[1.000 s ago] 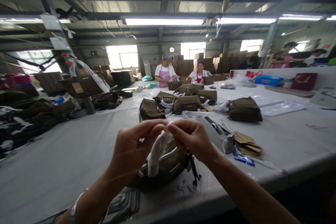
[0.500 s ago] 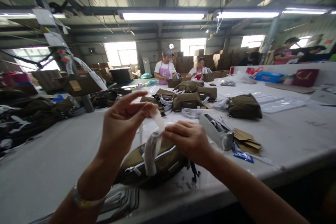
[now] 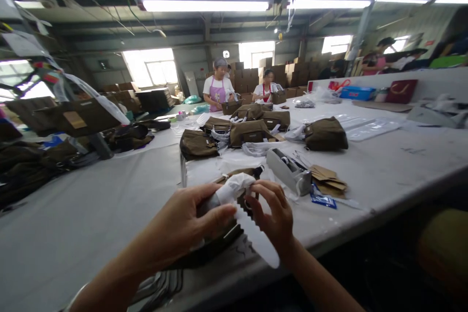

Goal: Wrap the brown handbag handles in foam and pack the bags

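Note:
An olive-brown bag point(image 3: 234, 174) lies on the table in front of me, largely hidden by my hands. Its strap point(image 3: 234, 186) is wrapped in white paper-like material. My left hand point(image 3: 193, 219) is closed around this wrapped strap, thumb on the near side. At the strap's right end, my right hand point(image 3: 274, 209) pinches the white wrapping between thumb and fingers. A translucent white strip with a notched edge point(image 3: 258, 239) hangs from the strap between both hands, its rounded end pointing down toward the right wrist.
Several olive-brown bags point(image 3: 250, 132) stand farther back, another bag point(image 3: 326, 134) to their right. A grey tape dispenser point(image 3: 287, 170), brown cards point(image 3: 327, 180) and a blue packet point(image 3: 323, 200) lie right of my hands. Dark bags are piled at left. Co-workers handle bags across the table.
My left hand has come down from the raised strip end to grip the wrapped strap. My right hand now pinches the wrapping's right end. The strip hangs down, and the view has shifted.

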{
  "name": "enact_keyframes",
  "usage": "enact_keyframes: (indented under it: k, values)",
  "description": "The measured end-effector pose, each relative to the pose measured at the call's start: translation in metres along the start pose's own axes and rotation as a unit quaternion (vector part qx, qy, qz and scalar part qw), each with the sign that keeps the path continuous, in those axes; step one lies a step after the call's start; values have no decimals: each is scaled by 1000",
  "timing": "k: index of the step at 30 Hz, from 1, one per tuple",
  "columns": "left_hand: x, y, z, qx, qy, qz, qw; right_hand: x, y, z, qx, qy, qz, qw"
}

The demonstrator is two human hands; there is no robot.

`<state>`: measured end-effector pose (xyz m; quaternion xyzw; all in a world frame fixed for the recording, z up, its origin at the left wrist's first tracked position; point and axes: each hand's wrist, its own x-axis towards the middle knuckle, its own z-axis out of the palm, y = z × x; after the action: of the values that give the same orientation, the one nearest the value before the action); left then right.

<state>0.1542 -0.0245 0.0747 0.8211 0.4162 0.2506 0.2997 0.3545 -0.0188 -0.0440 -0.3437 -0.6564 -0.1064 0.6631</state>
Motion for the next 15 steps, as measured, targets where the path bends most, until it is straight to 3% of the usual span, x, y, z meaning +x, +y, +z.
enact_keyframes:
  k: [1, 3, 6, 9, 12, 15]
  values:
    - [2, 0, 0, 44, 22, 12, 999, -3, -1, 1, 2, 9, 19, 1000]
    - [9, -3, -2, 184, 129, 51, 973, -8, -3, 3, 20, 9, 58, 998]
    - [20, -10, -8, 375, 282, 92, 878, -15, -6, 3, 41, -10, 111, 993]
    - [29, -18, -12, 408, 365, 116, 829, -27, -3, -7, 51, -25, 133, 989]
    - [38, -29, -4, 372, 387, 138, 833, -46, 15, -29, 19, -51, 156, 986]
    - [48, -43, 10, 327, 325, 151, 874, -69, 45, -62, -94, -86, 213, 969]
